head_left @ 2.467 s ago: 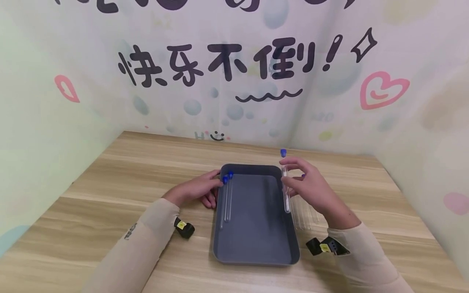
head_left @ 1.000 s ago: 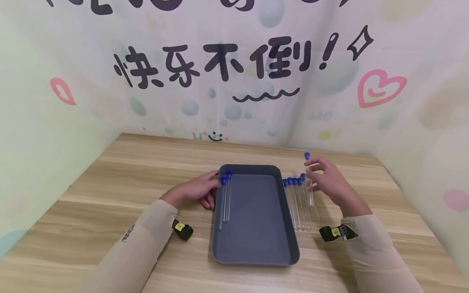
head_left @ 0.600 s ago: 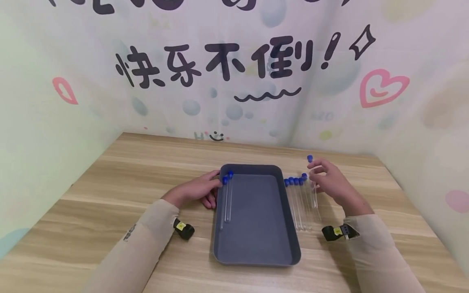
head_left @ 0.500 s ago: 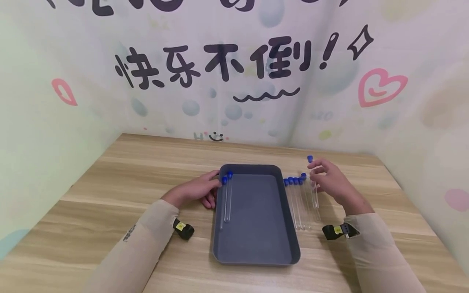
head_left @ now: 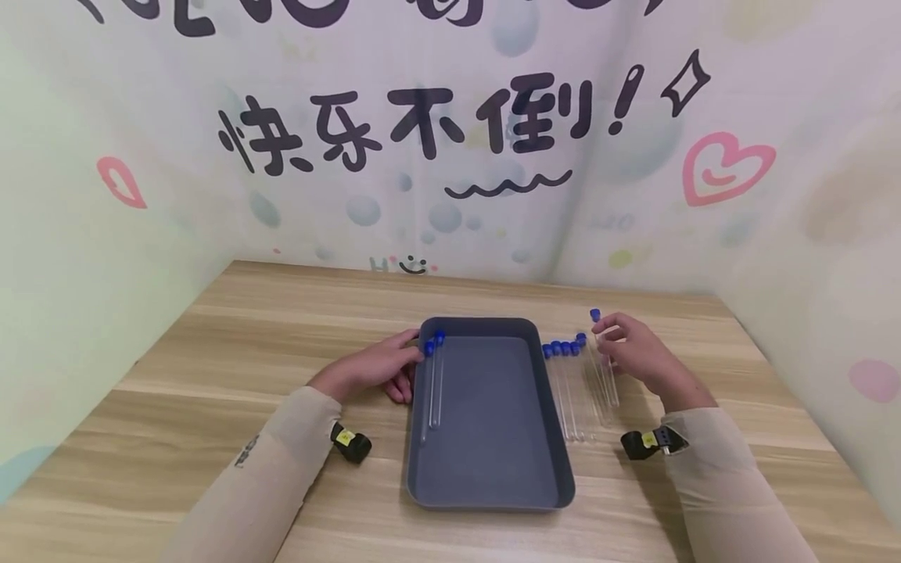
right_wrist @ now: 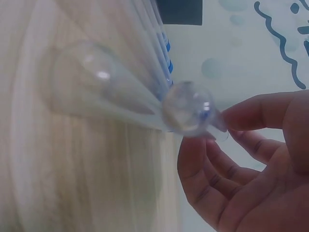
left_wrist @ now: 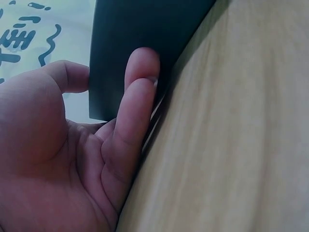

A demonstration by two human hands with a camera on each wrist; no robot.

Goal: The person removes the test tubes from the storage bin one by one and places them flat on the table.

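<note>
A dark grey tray [head_left: 486, 477] lies mid-table with two blue-capped glass test tubes [head_left: 433, 383] along its left side. My left hand [head_left: 376, 367] rests against the tray's left wall [left_wrist: 140, 29], its fingers [left_wrist: 130, 116] straight along it and the thumb at the corner. Several capped tubes [head_left: 568, 391] lie in a row on the table right of the tray. At the right end of that row, my right hand [head_left: 637, 356] pinches one more capped tube [head_left: 604, 367] near its top. It is tilted low over the table, its round bottom [right_wrist: 186, 108] close to the wrist camera.
The wooden table [head_left: 246, 344] is boxed in by printed walls on the back, left and right. Black wrist-mounted devices [head_left: 349, 442] sit on both sleeves. The row of tubes [right_wrist: 154, 29] runs toward the back wall.
My right hand carried its tube from above the tray's right side to the right end of the row and lowered it. The left hand has stayed at the tray.
</note>
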